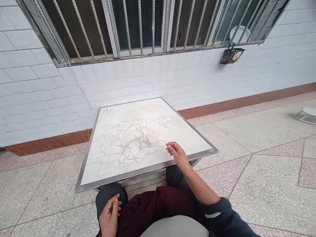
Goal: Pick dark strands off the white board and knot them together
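Note:
My right hand [176, 154] is raised over the near right part of a white-topped table [197, 141] with a grey metal rim. Its thumb and fingertips are pinched together; whatever is between them is too small to make out. Thin dark wavy lines [138, 142] spread over the tabletop, densest in the middle; I cannot tell whether they are drawn marks or loose strands. Low at the left, my left hand [110, 214] rests by my left knee, thumb and forefinger closed. A small tan bit seems to show at its fingertips, its kind unclear.
A small white and red item [108, 110] lies at the table's far left corner. Behind stands a white tiled wall [138, 77] with a barred window [140, 26]. A dark patterned bag [231, 56] hangs from the bars. A grey and white object [307, 115] sits on the floor at right.

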Demonstrator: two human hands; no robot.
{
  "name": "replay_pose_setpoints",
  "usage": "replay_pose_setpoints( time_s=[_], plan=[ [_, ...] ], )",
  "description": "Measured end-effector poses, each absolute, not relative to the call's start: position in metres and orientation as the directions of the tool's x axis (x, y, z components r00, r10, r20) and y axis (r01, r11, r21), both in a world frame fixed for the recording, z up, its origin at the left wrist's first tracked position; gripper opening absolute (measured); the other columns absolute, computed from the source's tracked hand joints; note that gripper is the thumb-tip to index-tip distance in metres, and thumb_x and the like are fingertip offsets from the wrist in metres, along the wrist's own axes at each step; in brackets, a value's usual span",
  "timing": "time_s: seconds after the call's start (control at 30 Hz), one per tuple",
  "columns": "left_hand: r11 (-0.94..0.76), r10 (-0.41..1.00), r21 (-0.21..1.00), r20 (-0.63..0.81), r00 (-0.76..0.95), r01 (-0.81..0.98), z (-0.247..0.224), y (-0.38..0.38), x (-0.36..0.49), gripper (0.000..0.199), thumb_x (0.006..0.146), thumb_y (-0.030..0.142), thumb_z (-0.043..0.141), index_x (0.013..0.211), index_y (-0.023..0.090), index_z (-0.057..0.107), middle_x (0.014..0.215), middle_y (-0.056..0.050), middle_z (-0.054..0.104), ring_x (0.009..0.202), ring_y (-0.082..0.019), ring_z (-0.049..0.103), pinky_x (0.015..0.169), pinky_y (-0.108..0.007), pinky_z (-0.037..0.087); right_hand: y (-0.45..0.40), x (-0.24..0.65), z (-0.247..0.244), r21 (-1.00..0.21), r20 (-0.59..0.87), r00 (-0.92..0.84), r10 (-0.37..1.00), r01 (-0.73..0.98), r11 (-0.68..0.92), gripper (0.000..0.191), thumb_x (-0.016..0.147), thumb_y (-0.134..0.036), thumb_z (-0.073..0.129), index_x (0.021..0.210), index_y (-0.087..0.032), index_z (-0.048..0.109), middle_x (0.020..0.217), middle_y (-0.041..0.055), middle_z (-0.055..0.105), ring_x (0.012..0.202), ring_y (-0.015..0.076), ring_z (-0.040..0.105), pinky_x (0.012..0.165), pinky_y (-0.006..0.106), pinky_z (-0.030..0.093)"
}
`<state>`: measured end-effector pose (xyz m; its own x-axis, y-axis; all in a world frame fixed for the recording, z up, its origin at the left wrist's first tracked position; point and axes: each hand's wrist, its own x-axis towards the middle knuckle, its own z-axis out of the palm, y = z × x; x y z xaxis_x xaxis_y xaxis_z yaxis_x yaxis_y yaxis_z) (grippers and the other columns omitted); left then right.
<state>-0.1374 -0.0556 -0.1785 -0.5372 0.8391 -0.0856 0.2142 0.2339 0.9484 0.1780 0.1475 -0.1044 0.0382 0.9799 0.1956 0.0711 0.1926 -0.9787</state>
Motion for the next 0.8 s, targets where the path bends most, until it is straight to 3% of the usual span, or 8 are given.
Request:
replay_pose_setpoints(
  time_s=[0.1, 0.2, 0.3, 0.4, 0.57, 0.7, 0.8],
  plan=[
    [0.175, 0.858, 0.982, -0.115, -0.501, 0.075, -0.144, -0.049, -0.119, 0.047, 0.072, 0.055, 0.066, 0.100, 0.017, 0.070, 0.078, -0.005, 0.069, 0.065, -0.017, 0.059, 0.053, -0.025, 0.049, 0.135, 0.170, -0.090, -0.982, 0.189, -0.092, 0.978, -0.018, 0.188, 0.031, 0.085, -0.049, 0.054, 0.092, -0.020, 0.059, 0.076, 0.0015, 0.059, 0.065, 0.0127, 0.051, 0.057, 0.023, 0.041],
    [0.112, 0.912, 0.974, -0.180, -0.369, -0.199, -0.098, -0.035, -0.099, 0.041, 0.077, 0.047, 0.067, 0.104, 0.016, 0.067, 0.081, -0.006, 0.068, 0.066, -0.013, 0.058, 0.054, -0.021, 0.046, 0.117, 0.161, -0.079, -0.979, 0.184, -0.237, 0.954, -0.133, 0.156, 0.022, 0.087, -0.043, 0.057, 0.090, -0.021, 0.060, 0.075, 0.0002, 0.058, 0.064, 0.0112, 0.050, 0.058, 0.022, 0.041],
    [0.191, 0.943, 0.871, -0.291, -0.161, -0.452, -0.058, -0.019, -0.085, 0.045, 0.085, 0.047, 0.057, 0.115, 0.013, 0.063, 0.088, -0.011, 0.069, 0.071, -0.014, 0.060, 0.060, -0.023, 0.048, 0.099, 0.154, -0.072, -0.974, 0.223, -0.394, 0.892, -0.126, 0.188, 0.016, 0.088, -0.037, 0.058, 0.089, -0.021, 0.063, 0.076, 0.0005, 0.060, 0.068, 0.0119, 0.053, 0.063, 0.024, 0.043],
    [0.260, 0.943, 0.750, -0.332, -0.006, -0.608, -0.036, -0.012, -0.079, 0.055, 0.090, 0.053, 0.044, 0.124, 0.012, 0.057, 0.092, -0.014, 0.069, 0.074, -0.016, 0.062, 0.063, -0.025, 0.049, 0.086, 0.152, -0.065, -0.946, 0.283, -0.560, 0.779, -0.032, 0.321, 0.016, 0.091, -0.033, 0.056, 0.089, -0.021, 0.066, 0.080, 0.0022, 0.063, 0.075, 0.0139, 0.057, 0.071, 0.028, 0.045],
    [0.281, 0.942, 0.693, -0.332, 0.051, -0.664, -0.029, -0.020, -0.083, 0.047, 0.091, 0.046, 0.047, 0.118, 0.010, 0.061, 0.090, -0.013, 0.070, 0.072, -0.015, 0.063, 0.064, -0.025, 0.051, 0.079, 0.156, -0.057, -0.805, 0.383, -0.713, 0.588, 0.054, 0.590, 0.018, 0.094, -0.026, 0.051, 0.095, -0.022, 0.069, 0.084, 0.0038, 0.068, 0.083, 0.0154, 0.056, 0.076, 0.030, 0.046],
    [0.260, 0.949, 0.759, -0.315, 0.013, -0.597, -0.026, -0.033, -0.089, 0.029, 0.084, 0.024, 0.064, 0.109, 0.010, 0.065, 0.089, -0.011, 0.070, 0.072, -0.012, 0.062, 0.062, -0.020, 0.050, 0.077, 0.157, -0.051, -0.690, 0.407, -0.754, 0.515, 0.115, 0.714, 0.019, 0.094, -0.023, 0.050, 0.098, -0.022, 0.068, 0.087, 0.0039, 0.069, 0.084, 0.0152, 0.056, 0.077, 0.031, 0.047],
    [0.237, 0.950, 0.828, -0.307, -0.058, -0.508, -0.019, -0.040, -0.089, 0.030, 0.081, 0.022, 0.067, 0.109, 0.011, 0.064, 0.089, -0.010, 0.071, 0.063, -0.007, 0.058, 0.052, -0.014, 0.044, 0.074, 0.155, -0.041, -0.569, 0.395, -0.774, 0.496, 0.218, 0.793, 0.016, 0.092, -0.026, 0.055, 0.101, -0.023, 0.068, 0.089, 0.0044, 0.069, 0.089, 0.0171, 0.057, 0.082, 0.035, 0.046]
  ],
)
